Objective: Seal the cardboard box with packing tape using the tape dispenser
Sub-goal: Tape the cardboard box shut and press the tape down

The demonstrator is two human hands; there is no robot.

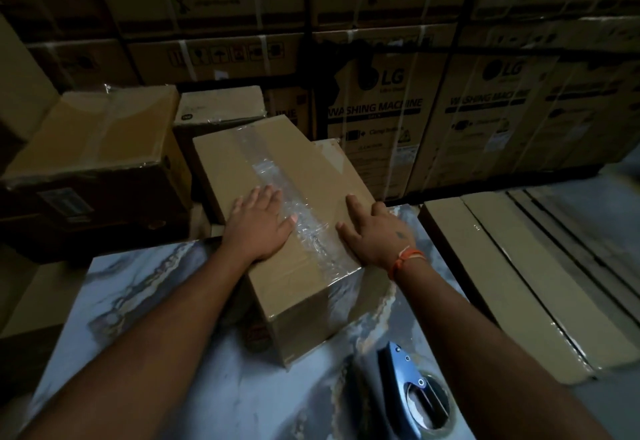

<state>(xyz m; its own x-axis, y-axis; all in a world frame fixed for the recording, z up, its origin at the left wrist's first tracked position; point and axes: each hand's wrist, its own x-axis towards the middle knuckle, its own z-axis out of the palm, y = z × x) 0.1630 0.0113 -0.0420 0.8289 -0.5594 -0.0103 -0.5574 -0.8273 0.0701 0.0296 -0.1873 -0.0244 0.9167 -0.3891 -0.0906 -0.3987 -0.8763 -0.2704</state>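
Note:
A brown cardboard box [228, 162] lies on a marble-patterned table [145, 294], its flaps closed. A wrinkled strip of clear packing tape [273, 169] runs along its top seam and down the near end. My left hand [258, 228] rests flat on the box top, left of the tape, thumb touching it. My right hand [377, 231] lies flat on the right side of the top, fingers spread, an orange thread around the wrist. The tape dispenser [412, 387] lies on the table near the front, under my right forearm, held by neither hand.
A taped box [97, 148] stands to the left and a smaller one [221, 103] behind. Flat packed cartons [519, 273] lie at the right. Stacked washing machine cartons [381, 121] form a wall at the back.

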